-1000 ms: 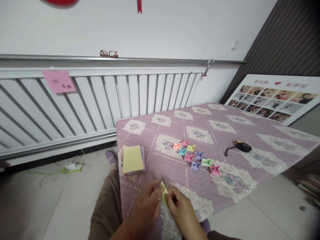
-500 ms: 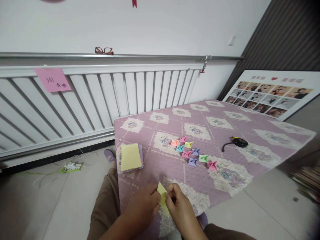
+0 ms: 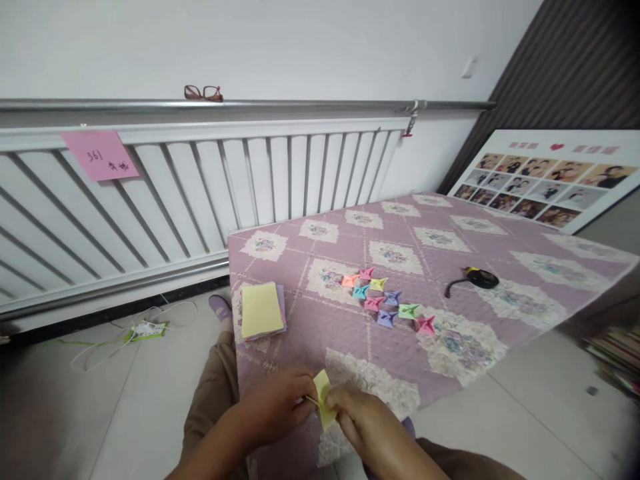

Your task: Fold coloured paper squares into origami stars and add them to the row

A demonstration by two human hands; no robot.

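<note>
A folded piece of yellow paper (image 3: 323, 407) is pinched between my two hands above the near edge of the table. My left hand (image 3: 285, 403) grips its left side, fingers curled. My right hand (image 3: 363, 417) holds the right side between thumb and fingers. The fingers hide part of the folds. Beyond my hands, several small folded paper shapes (image 3: 387, 318) in pink, orange, blue, purple, green and yellow stand grouped on the cloth. To the left lies a stack of square paper sheets (image 3: 261, 311), a yellow one on top.
A patterned purple tablecloth (image 3: 320, 347) covers the table. A black tape measure (image 3: 483, 278) with a strap lies at the right. Behind are a white radiator (image 3: 295, 177), glasses (image 3: 203, 93) on a pipe and a photo board (image 3: 540, 180). A power strip (image 3: 146, 331) is on the floor.
My right hand has turned, its fingers now closed over the yellow paper's right side. The paper has tilted slightly, and my left hand has shifted its grip. The camera view has moved a little.
</note>
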